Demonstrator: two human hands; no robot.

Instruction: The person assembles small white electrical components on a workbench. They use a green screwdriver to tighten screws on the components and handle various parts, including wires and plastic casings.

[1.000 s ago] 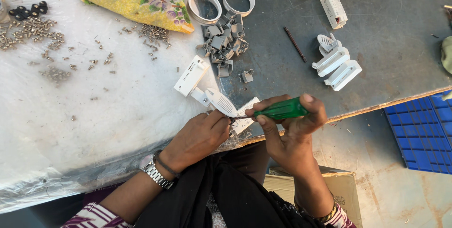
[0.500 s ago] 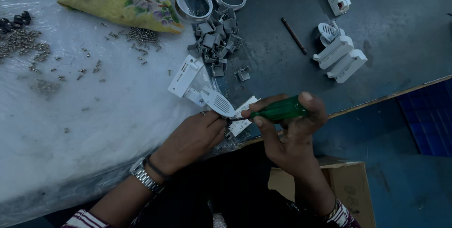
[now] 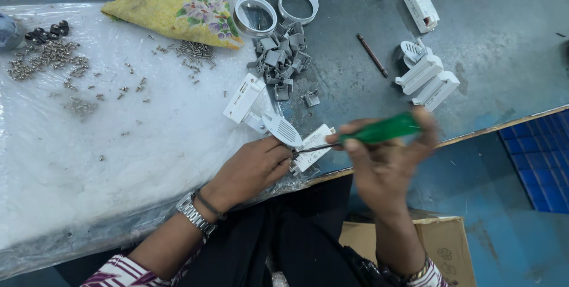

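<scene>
Your hands sit much as a moment ago. Your right hand point(image 3: 385, 165) grips the green screwdriver point(image 3: 379, 131), which lies nearly level, tip pointing left into the white plastic part point(image 3: 311, 144) at the bench point(image 3: 504, 56) edge. Your left hand point(image 3: 252, 168) pinches that part. Two rings point(image 3: 256, 15) lie beyond, beside one yellow cloth point(image 3: 178, 5).

Even, soft daylight fills the bench; mild glare on the clear plastic sheet point(image 3: 89, 162) at left. The right hand point(image 3: 385, 162) is motion-blurred, edges slightly bowed.
</scene>
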